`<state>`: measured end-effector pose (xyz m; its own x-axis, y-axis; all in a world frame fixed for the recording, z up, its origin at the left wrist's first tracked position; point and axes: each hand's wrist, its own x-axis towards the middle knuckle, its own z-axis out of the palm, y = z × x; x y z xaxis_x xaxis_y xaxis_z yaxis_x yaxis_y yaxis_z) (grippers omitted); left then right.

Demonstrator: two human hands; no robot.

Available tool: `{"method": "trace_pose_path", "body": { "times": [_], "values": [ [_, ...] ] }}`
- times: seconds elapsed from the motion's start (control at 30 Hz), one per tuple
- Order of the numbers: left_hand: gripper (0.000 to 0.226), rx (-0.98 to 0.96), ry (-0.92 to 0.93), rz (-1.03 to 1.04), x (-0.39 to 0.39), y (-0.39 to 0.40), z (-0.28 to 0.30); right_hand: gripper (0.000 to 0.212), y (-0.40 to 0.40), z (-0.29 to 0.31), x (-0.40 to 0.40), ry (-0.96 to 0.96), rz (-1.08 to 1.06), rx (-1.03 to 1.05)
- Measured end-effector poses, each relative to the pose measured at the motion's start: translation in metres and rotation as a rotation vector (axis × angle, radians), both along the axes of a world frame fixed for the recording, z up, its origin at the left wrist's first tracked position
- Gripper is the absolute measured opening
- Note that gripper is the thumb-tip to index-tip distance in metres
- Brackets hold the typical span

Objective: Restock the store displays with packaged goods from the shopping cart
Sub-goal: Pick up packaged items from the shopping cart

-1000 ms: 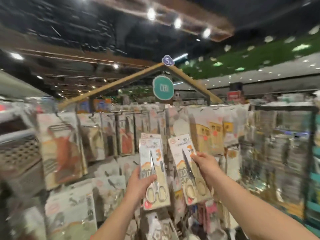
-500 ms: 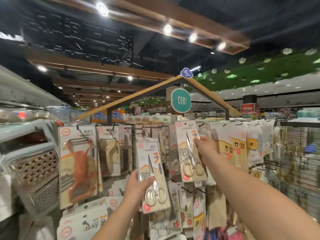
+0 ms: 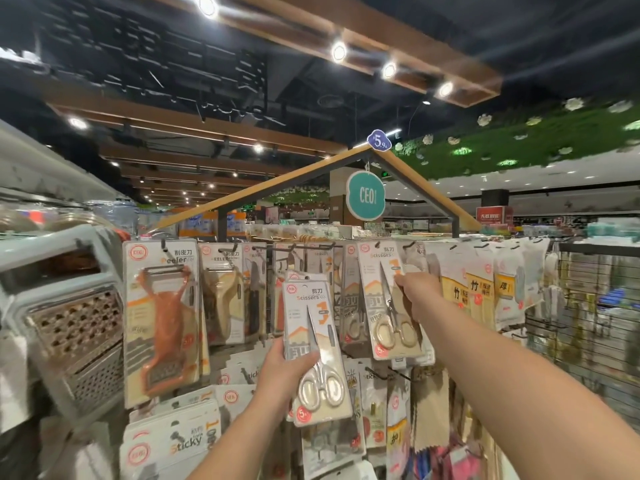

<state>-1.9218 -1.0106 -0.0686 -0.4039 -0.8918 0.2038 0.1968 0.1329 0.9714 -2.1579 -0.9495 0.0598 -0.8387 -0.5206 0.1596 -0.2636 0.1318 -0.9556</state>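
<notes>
Standing right in front of a hanging display rack (image 3: 485, 252) in a store, with both arms up and a pack of scissors in each hand. The left hand (image 3: 280, 372) has its fingers wrapped round the lower left edge of a scissors pack (image 3: 313, 348), thumb across the front, and holds it up in front of the rack, tilted a bit; there looks to be a second card tucked right behind it, but I can't say for sure. The right hand (image 3: 417, 292) is further out and higher, pinching the right edge of another scissors pack (image 3: 388, 299) whose top is up at the hook row, right where the other scissors cards hang. Can't tell if its hole is actually on the hook or just held against it. Left of that, an orange peeler pack (image 3: 161, 320) hangs on the top row, with a beige peeler pack (image 3: 223, 292) next to it. Far left there's a metal grater (image 3: 74, 344) with a pale blue frame. Below the peelers are white cards that say "Sticky" (image 3: 173, 441). To the right of the scissors hang some packs with yellow labels (image 3: 479, 292), then a wire grid panel (image 3: 595, 306). Over the rack sits a wooden roof-shaped frame (image 3: 263, 190) with a teal round sign (image 3: 365, 195) and a small blue price tag (image 3: 379, 141) at the peak.
</notes>
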Motion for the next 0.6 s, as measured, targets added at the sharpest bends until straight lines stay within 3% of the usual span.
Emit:
{"method": "trace_pose_path", "body": {
  "times": [0.1,0.2,0.37,0.43,0.5,0.6],
  "values": [
    [0.040,-0.015,0.000,-0.010,0.002,0.001,0.001,0.028,-0.005,0.001,0.002,0.046,0.006,0.002],
    [0.036,-0.026,0.016,-0.009,0.001,0.002,0.004,0.031,-0.010,-0.002,0.004,-0.030,0.068,-0.056],
    [0.037,-0.002,0.040,-0.049,-0.006,0.008,0.006,0.021,0.004,-0.030,0.018,0.001,0.201,-0.081],
    [0.035,0.021,0.061,-0.053,-0.011,0.015,0.007,0.029,0.022,-0.043,0.028,0.029,0.258,-0.041],
    [0.034,0.055,0.085,-0.044,-0.018,0.020,0.008,0.034,0.039,-0.059,0.036,0.012,0.499,0.041],
    [0.034,0.100,0.119,-0.051,-0.028,0.025,0.011,0.021,0.059,-0.084,0.045,-0.029,0.801,0.181]
  ]
}}
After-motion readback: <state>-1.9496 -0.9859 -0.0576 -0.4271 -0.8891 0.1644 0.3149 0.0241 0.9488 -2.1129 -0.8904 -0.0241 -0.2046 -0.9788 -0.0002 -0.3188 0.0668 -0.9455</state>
